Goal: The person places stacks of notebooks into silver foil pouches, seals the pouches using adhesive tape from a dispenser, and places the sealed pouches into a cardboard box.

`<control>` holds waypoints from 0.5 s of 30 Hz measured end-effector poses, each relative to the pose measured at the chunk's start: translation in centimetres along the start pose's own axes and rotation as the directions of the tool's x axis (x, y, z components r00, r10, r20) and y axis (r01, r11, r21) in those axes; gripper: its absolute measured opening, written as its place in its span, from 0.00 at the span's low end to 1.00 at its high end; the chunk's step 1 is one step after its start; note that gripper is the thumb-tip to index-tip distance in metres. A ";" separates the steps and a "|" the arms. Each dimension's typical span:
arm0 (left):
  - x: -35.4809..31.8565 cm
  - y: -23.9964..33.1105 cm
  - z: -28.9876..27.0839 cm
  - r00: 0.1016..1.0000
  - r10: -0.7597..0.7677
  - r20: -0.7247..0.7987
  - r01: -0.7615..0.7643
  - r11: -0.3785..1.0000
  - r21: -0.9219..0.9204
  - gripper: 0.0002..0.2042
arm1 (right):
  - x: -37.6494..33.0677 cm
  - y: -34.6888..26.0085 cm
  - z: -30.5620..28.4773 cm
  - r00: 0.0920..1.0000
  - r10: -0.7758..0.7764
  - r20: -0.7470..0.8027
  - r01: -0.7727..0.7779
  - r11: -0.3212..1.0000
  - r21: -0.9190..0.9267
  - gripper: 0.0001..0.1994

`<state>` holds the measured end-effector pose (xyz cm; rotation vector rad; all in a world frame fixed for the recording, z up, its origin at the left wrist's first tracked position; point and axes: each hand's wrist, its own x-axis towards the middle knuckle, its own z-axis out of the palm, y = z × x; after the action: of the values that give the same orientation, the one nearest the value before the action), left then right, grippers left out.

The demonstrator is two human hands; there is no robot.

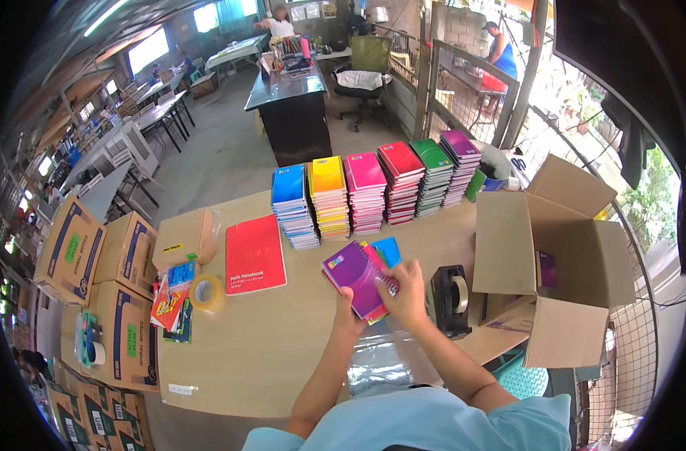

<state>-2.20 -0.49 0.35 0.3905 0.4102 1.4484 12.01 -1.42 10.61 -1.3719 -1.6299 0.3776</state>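
Note:
Both hands hold a small fanned bundle of spiral notebooks [356, 276] above the table, a purple one on top and blue, pink and other coloured covers showing beneath. My left hand [347, 314] grips the bundle's lower edge, thumb on the purple cover. My right hand [406, 298] is closed on its right side by the spiral edge. Beyond them stands a row of notebook stacks: blue [289, 186], yellow [328, 177], pink [365, 173], red [400, 161], green [432, 158] and purple [460, 144]. Clear plastic bags [379, 361] lie below my hands, near my body.
A black tape dispenser [451, 308] stands right of my hands, before an open carton [501, 242]. Leftward lie a large red notebook [254, 259], a tape roll [206, 293] and colourful packets [171, 304]. Closed cartons [129, 338] flank the table's left edge. People work farther back.

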 end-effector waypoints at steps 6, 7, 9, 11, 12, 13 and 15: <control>-9.2 3.7 3.6 0.987 0.125 0.097 -0.153 0.600 0.786 0.34 | -5.5 4.1 -8.1 0.301 0.167 0.939 -0.951 -0.028 0.309 0.55; -9.2 5.2 5.8 0.836 -0.014 0.549 -0.531 0.228 0.816 0.31 | -6.4 4.5 -8.4 0.296 0.107 0.949 -0.953 -0.040 0.302 0.57; -10.3 6.9 8.1 0.533 -0.316 0.785 -0.839 -0.077 0.539 0.29 | -8.4 4.6 -8.7 0.275 0.046 0.960 -0.958 -0.071 0.278 0.60; -11.2 7.4 9.2 0.265 -0.415 0.870 -0.954 -0.241 0.176 0.26 | -9.2 3.7 -9.8 0.430 -0.017 0.903 -0.901 0.061 0.430 0.63; -10.9 7.4 9.3 0.274 -0.418 0.866 -0.956 -0.217 0.198 0.26 | -9.4 2.9 -10.3 0.463 0.001 0.886 -0.886 0.005 0.463 0.64; -10.2 7.4 9.4 0.245 -0.435 0.866 -0.965 -0.194 0.176 0.24 | -9.5 4.6 -9.9 0.476 -0.120 0.871 -0.876 -0.157 0.457 0.65; -10.3 6.8 10.0 0.222 -0.424 0.878 -0.974 -0.128 0.184 0.19 | -10.4 7.2 -8.7 0.522 -0.278 0.806 -0.789 -0.517 0.332 0.57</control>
<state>-3.97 -10.23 12.76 2.9115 0.2441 0.8896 22.54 -11.16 5.09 -0.0319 -0.1948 2.4490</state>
